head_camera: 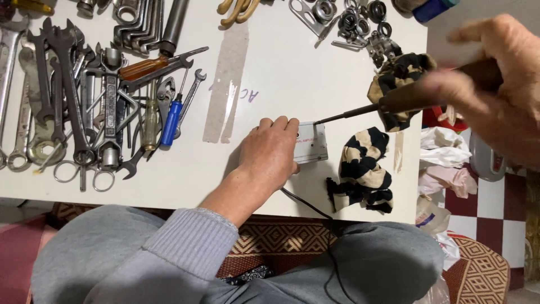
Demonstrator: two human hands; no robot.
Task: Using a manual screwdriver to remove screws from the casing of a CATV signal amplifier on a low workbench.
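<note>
left hand (270, 151) pressing flat on a small white box (311, 142) near the white counter (281, 73) front edge. right hand (495, 84) closed around a wooden-handled tool (405, 97) (blurred), metal tip touching the box's top edge, beside striped cloth (363, 169).

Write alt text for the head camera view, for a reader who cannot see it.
A person's left hand presses a small grey box onto a white table, while the right hand points a wooden-handled screwdriver at the box's top edge. A striped black-and-cream cloth lies right of the box, and wrenches crowd the table's left side.
</note>
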